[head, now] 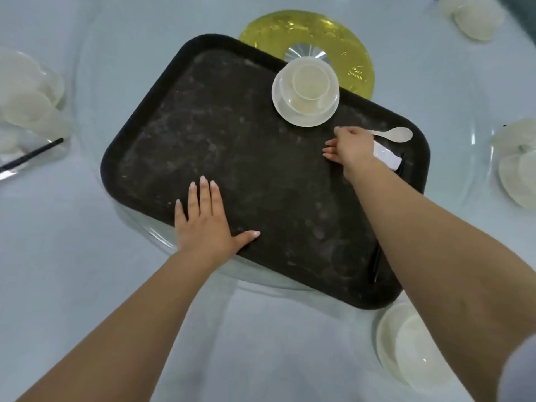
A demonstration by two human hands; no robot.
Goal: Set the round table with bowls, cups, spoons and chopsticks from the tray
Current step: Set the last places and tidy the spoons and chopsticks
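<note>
Hands on dark tray (220, 134), centre of round bench (58, 256).
Left hand (207, 221) flat, fingers straight, holding nothing. Right hand (352, 149) at spoon (397, 134) handle; grip unclear. Cup (311, 79) nested in bowl (304, 110) at tray's far edge.

One head-worn wide-angle view, looking steeply down

We look from above and close onto the dark tray (232, 146) at the centre of the frame, our forearms reaching in from the bottom edge; the round table (58, 256) curves away towards the corners, and we have no second view.
</note>
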